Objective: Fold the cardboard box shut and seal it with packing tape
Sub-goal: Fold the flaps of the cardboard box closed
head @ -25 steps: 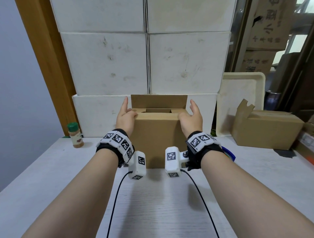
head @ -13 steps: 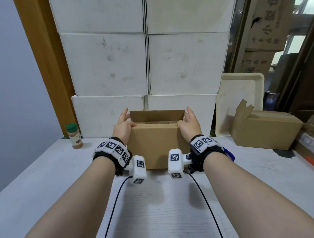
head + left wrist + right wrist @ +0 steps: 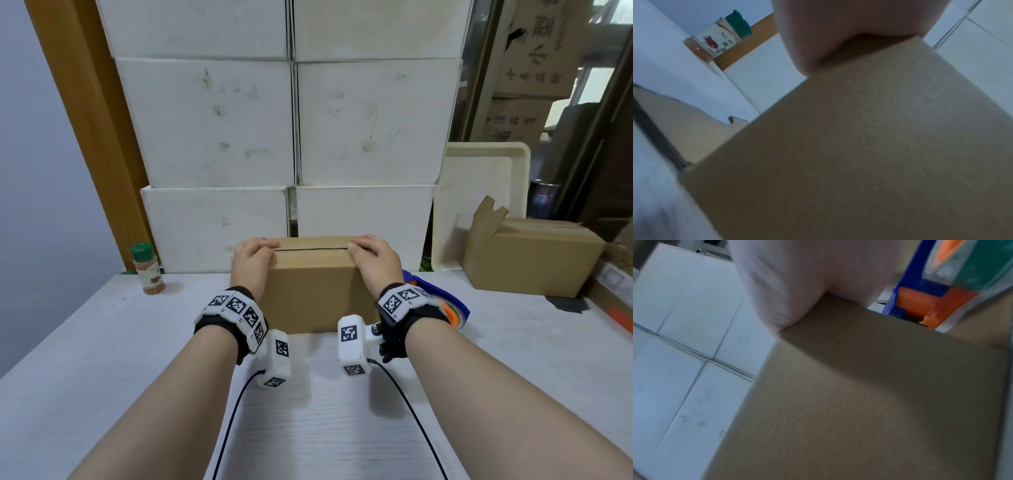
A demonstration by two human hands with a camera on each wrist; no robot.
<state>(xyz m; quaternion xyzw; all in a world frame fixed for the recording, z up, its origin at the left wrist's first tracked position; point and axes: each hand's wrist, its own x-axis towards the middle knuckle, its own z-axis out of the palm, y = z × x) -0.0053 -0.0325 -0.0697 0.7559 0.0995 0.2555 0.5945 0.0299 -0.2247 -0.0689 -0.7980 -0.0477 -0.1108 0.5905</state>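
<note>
Now we have both hands on the box [image 3: 310, 291], which stands on the white table [image 3: 85, 359] right in front of a stack of white cartons [image 3: 291, 120]. Its top flaps are folded flat, and a dark seam [image 3: 310, 249] runs between them across the top, with no tape on it that we can see. Our left hand [image 3: 251, 262] lies over the box's top left corner, fingers reaching across the flap and pressing down; our right hand [image 3: 375, 258] does the same at the top right corner. Neither hand closes around anything: the fingers lie fairly flat on the cardboard, slightly bent over the edge. From the left wrist view we see only the palm [image 3: 838, 32] against the box's upper edge and the brown side filling most of the picture, so the fingertips are hidden there; the right wrist view is blurred and shows the same on the other side. Just right of the box, partly behind our right wrist, lies the tape dispenser [image 3: 445, 305], blue with an orange part, its roll still on it. A spice jar [image 3: 148, 269] with a green cap stands at the table's far left, well apart from the box. To the right sits a second box [image 3: 534, 257] with a torn flap, and a pale tray [image 3: 486, 192] leans upright behind it.
</note>
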